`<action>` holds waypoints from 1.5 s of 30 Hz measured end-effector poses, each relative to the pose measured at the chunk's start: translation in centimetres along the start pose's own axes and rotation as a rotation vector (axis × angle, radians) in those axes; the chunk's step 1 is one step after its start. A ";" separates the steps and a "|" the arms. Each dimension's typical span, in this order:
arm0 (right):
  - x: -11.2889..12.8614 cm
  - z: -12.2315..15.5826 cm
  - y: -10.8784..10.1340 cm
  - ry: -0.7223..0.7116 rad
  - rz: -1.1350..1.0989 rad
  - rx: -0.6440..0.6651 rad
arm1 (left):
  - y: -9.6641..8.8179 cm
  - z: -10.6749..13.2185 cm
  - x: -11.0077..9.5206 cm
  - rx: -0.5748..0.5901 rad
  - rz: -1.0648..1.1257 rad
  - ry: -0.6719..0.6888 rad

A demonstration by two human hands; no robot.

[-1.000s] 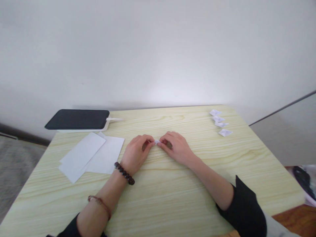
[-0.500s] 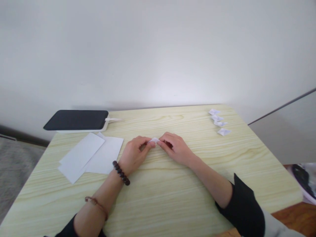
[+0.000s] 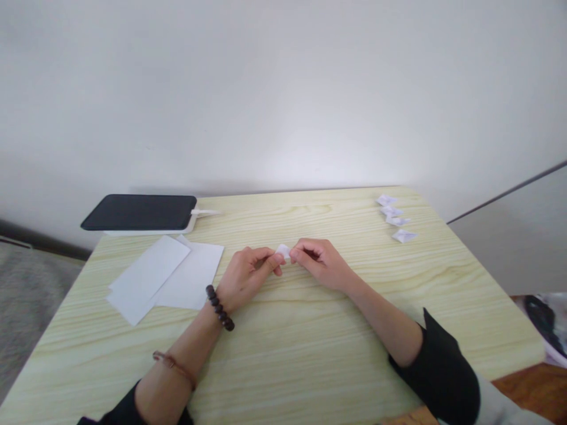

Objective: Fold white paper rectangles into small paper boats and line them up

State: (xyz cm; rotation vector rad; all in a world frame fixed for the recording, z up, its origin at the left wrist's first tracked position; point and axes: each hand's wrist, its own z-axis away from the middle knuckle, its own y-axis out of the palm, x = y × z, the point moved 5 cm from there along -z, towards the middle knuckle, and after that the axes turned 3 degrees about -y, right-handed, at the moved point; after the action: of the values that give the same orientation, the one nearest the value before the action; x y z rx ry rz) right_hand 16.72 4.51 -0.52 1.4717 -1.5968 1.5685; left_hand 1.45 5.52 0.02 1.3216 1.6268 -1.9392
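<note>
A tiny folded white paper piece (image 3: 283,251) sits between my two hands at the middle of the light wooden table (image 3: 310,366). My left hand (image 3: 248,276), with a dark bead bracelet on the wrist, pinches its left side with curled fingers. My right hand (image 3: 319,263) pinches its right side. Both hands rest low over the tabletop, fingertips almost touching each other.
Two overlapping white paper sheets (image 3: 163,277) lie to the left. A black tablet-like pad on a white base (image 3: 140,213) sits at the far left edge. Several small folded paper pieces (image 3: 394,219) line the far right corner. A white wall stands behind the table.
The paper piece has come up a little off the table and turned between my fingertips. Both hands have curled more tightly round it.
</note>
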 end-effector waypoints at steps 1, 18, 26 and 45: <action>-0.2 0.0 0.0 0.034 -0.033 -0.003 | -0.1 0.0 -0.1 -0.058 0.009 0.033; 0.9 0.4 0.1 -0.243 0.174 -0.135 | -1.5 1.2 -1.4 -0.455 -0.088 0.401; 2.0 0.8 -0.1 -0.446 0.335 -0.188 | -1.2 1.4 -2.2 -0.414 -0.093 0.475; 2.2 0.6 -0.3 -0.288 0.174 -0.296 | -1.4 0.8 -0.1 -0.343 0.082 0.061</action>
State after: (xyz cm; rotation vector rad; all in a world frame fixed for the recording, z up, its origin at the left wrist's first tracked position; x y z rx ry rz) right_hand 16.49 3.25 1.39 1.4746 -2.0692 1.1755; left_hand 0.12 5.19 0.97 1.2934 1.8032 -1.5021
